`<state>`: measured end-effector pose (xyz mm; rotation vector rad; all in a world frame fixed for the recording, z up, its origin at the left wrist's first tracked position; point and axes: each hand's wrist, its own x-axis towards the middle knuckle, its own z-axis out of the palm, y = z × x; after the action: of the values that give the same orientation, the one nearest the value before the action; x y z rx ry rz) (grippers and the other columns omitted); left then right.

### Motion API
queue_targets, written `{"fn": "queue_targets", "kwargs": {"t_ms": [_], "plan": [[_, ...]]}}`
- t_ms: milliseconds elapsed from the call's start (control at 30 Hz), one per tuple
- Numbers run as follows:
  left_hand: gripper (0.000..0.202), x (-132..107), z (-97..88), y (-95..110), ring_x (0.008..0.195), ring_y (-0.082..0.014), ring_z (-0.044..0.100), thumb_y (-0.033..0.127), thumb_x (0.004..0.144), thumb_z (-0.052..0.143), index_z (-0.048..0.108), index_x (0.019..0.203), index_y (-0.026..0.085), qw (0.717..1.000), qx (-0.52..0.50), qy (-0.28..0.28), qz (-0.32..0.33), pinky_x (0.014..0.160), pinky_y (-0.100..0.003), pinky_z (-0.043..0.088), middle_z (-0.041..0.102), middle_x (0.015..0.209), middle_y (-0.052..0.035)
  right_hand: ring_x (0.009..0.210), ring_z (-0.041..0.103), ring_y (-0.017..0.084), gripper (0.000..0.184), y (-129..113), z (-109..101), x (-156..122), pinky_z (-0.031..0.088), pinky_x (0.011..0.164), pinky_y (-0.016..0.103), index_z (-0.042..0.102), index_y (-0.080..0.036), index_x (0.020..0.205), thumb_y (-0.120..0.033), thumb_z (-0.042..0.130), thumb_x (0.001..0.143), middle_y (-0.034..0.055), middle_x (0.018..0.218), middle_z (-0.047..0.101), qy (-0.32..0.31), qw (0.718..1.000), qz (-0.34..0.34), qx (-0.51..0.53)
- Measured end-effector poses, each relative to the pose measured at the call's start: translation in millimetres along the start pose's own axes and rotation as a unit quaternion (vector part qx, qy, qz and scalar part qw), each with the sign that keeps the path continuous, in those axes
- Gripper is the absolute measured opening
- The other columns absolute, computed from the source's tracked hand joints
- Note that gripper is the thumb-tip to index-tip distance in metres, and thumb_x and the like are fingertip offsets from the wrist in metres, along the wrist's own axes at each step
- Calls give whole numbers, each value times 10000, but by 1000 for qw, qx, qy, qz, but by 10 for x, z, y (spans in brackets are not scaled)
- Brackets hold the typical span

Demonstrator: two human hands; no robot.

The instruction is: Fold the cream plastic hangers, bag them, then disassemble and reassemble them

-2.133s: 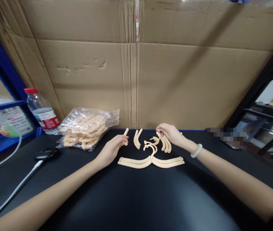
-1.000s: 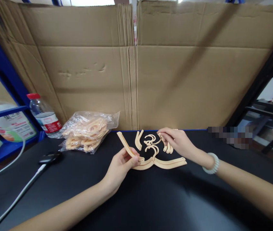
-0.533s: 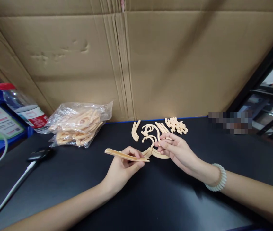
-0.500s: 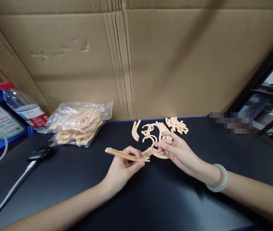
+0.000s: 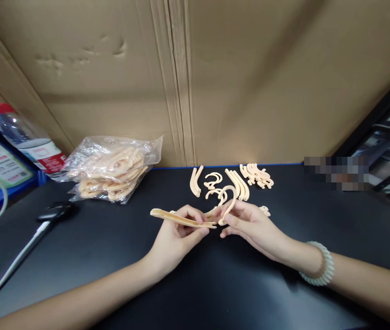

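Observation:
My left hand [image 5: 177, 238] pinches a long, slightly bent beige hanger arm [image 5: 167, 215], with its forked end pointing right. Between the fingers of my right hand [image 5: 250, 220] is a curved beige hanger hook [image 5: 231, 206]. The lower end of the hook is close to the forked tip of the arm; I cannot tell whether they touch. Behind my hands lie more loose hooks [image 5: 214, 179] and curved arms [image 5: 236, 184]. Another pair of arms [image 5: 196, 181] lies further left. My fingers partly hide some pieces beneath them.
Small beige parts [image 5: 257, 175] are piled at the back right of the black table [image 5: 195, 288]. On the left are a clear bag of beige pieces [image 5: 112, 169], a red-capped bottle [image 5: 33, 142] and a black device with a white cable [image 5: 55, 211]. A cardboard wall [image 5: 250, 82] closes the back.
My right hand has brought the hook down and toward the arm's forked end, upright now. My left hand has barely moved. The view has shifted slightly.

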<state>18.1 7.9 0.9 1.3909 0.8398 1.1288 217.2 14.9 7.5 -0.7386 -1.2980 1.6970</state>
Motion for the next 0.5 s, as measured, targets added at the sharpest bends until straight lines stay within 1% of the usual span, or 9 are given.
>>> {"fn": "queue_targets", "kwargs": {"t_ms": [100,200,333,400,500], "plan": [[164,-15,21,15,822,-159,674,179,790,717,557,753,177,1000,-9,-19,13,754,-270,534,626,787,13,883,646,151,181,16,13,-2,566,679,268,644,-177,930,-336,680,850,71,1048,672,-29,1000,11,0],[135,-31,37,42,800,-153,684,170,816,684,559,765,181,999,5,-32,30,758,-282,548,625,801,18,848,663,141,181,17,18,-6,574,676,262,633,-164,896,-334,677,853,71,1027,687,-39,999,22,-6],[124,-52,43,74,779,-153,676,165,819,675,571,753,176,997,65,-22,41,733,-271,542,613,793,13,826,681,142,194,24,18,-9,574,680,256,624,-156,869,-334,695,838,61,948,701,-24,999,31,-16],[128,-62,43,78,779,-157,670,175,815,680,573,745,176,996,81,-17,41,724,-266,536,602,775,13,804,686,142,204,33,18,-9,574,692,267,614,-156,851,-334,711,824,50,904,702,-14,999,29,-15],[132,-76,38,73,789,-168,667,188,819,677,573,738,179,995,93,-14,33,740,-279,535,594,767,8,800,689,142,206,41,23,-10,567,724,281,603,-161,835,-329,721,815,46,891,701,-10,999,34,-4]]}}
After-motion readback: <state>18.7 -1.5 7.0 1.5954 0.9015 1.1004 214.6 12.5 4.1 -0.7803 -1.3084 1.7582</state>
